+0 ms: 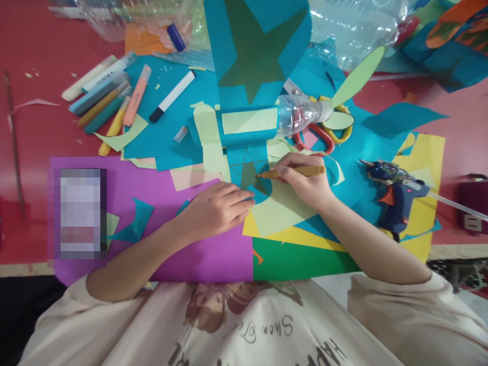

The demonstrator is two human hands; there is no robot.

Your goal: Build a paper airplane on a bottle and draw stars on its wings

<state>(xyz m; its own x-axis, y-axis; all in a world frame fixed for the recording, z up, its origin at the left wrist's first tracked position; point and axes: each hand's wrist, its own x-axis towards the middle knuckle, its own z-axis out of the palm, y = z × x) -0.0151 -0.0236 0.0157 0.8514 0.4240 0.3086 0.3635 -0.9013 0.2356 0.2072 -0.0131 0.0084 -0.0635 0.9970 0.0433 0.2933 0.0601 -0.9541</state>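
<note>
My right hand (305, 180) is closed around an orange-brown marker (293, 172), its tip touching a blue sheet of paper (251, 175) where a star outline is drawn. My left hand (217, 207) lies flat, fingers stretched out, pressing the edge of that blue sheet down over purple paper (160, 203). Just beyond the hands lies a clear plastic bottle (267, 121) wrapped in blue and pale green paper, on its side.
Several markers (110, 96) lie at the far left on the red surface. A blue glue gun (392, 190) rests at the right on yellow paper. Scissors (328, 134) sit behind the bottle. A blue sheet with a star-shaped cut-out (255, 51) stands at the back. A blurred phone (80, 213) lies left.
</note>
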